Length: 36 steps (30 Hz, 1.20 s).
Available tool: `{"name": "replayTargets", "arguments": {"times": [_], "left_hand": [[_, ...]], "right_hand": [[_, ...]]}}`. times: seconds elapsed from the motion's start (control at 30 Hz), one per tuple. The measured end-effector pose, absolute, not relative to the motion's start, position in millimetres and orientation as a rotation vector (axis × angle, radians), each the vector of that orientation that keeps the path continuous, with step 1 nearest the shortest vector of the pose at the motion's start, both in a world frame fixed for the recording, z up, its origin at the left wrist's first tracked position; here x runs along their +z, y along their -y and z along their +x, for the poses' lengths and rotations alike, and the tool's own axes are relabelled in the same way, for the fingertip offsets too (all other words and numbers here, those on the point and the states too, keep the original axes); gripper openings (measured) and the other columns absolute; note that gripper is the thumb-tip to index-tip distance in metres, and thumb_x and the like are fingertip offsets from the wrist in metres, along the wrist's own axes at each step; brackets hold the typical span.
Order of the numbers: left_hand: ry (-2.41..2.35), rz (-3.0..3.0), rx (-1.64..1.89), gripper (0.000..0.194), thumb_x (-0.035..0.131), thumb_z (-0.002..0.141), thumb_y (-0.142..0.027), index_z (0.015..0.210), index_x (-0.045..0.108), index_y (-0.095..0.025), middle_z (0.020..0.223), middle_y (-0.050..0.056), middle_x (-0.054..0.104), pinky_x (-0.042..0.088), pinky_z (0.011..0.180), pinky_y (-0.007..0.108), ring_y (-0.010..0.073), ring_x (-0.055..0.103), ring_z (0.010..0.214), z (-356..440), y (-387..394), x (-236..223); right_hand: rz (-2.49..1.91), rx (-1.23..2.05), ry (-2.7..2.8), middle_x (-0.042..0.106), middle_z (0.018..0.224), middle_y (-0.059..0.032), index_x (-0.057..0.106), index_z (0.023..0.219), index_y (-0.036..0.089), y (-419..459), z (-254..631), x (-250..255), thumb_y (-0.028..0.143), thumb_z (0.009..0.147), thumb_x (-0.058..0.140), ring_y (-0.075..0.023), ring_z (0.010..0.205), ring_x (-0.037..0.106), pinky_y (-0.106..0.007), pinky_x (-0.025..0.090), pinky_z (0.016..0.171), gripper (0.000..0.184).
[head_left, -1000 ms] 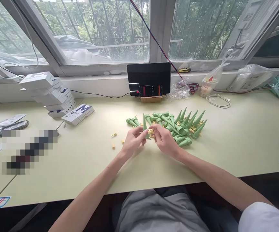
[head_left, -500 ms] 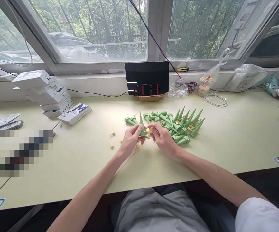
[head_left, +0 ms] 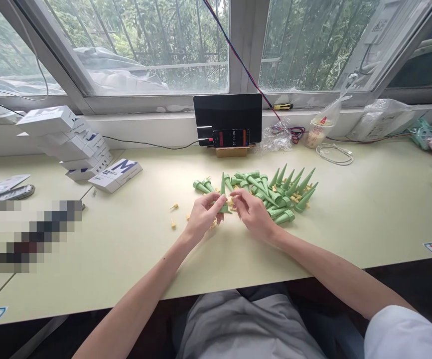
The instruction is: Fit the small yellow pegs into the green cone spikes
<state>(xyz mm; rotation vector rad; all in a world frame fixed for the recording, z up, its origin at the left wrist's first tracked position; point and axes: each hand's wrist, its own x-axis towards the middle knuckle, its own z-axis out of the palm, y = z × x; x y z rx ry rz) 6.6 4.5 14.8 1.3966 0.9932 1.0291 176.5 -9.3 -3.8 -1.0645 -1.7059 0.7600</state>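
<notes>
My left hand (head_left: 203,215) is closed around a green cone-shaped watering spike (head_left: 222,184), whose tip points up. Close beside it, my right hand (head_left: 253,214) is pinched at a small yellow plastic piece (head_left: 230,200), partly hidden by the fingers. Whether that piece touches the spike I cannot tell. Just beyond and right of my hands lies a heap of green spikes (head_left: 266,188); some at its right side stand tip up with yellow parts at them. To the left, loose yellow pieces (head_left: 173,224) lie on the table, and a few more are half hidden under my left hand.
Behind the heap, a phone (head_left: 231,138) leans against a dark tablet (head_left: 227,112) on a cardboard stand. White boxes (head_left: 83,144) are stacked at the left, with another box (head_left: 115,175) beside them. A bagged cup (head_left: 317,133) and a coiled white cable (head_left: 334,154) sit at the back right.
The green spike has tilted and come upright again in my left hand. My right hand stays near it with the yellow piece. The camera view has shifted slightly.
</notes>
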Motion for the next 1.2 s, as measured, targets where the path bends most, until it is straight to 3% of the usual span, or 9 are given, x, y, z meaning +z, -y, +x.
{"name": "replayTargets", "arguments": {"times": [0.37,0.63,1.07,1.2], "left_hand": [[-1.060,1.457,1.002,0.036,0.068,0.084,-0.052,0.080,0.062,-0.017,0.064,-0.002,0.053,0.035,0.040,0.020,0.0087,0.053,0.046,5.7,-3.5,13.8],[-1.068,1.443,0.992,0.038,0.069,0.082,-0.054,0.079,0.061,-0.017,0.063,-0.002,0.053,0.037,0.041,0.020,0.0087,0.053,0.045,5.5,-5.2,9.1],[-1.021,1.433,1.005,0.036,0.069,0.083,-0.051,0.083,0.065,-0.015,0.076,0.002,0.061,0.046,0.045,0.022,0.0093,0.056,0.050,7.6,-4.2,12.4],[-1.018,1.397,1.042,0.036,0.070,0.083,-0.051,0.083,0.066,-0.015,0.079,0.004,0.063,0.047,0.046,0.023,0.0103,0.058,0.052,7.9,-4.9,13.4]], "right_hand": [[-1.029,0.793,1.689,0.058,0.069,0.0011,0.055,0.105,0.019,9.5,177.1,-3.5,0.033,0.099,0.048,-0.0127,0.054,0.051,-0.026,0.044,0.055,0.016],[-1.043,0.692,1.742,0.062,0.072,-0.0024,0.057,0.098,0.021,7.9,177.3,-6.1,0.031,0.100,0.047,-0.0156,0.058,0.053,-0.028,0.046,0.057,0.014],[-1.014,0.758,1.700,0.057,0.064,0.0023,0.058,0.099,0.020,7.0,177.5,-11.1,0.038,0.101,0.048,-0.0117,0.050,0.054,-0.026,0.047,0.054,0.021],[-0.983,0.733,1.681,0.064,0.081,-0.0039,0.059,0.106,0.019,8.3,175.3,-10.1,0.037,0.100,0.051,-0.0134,0.058,0.059,-0.028,0.052,0.057,0.021]]}}
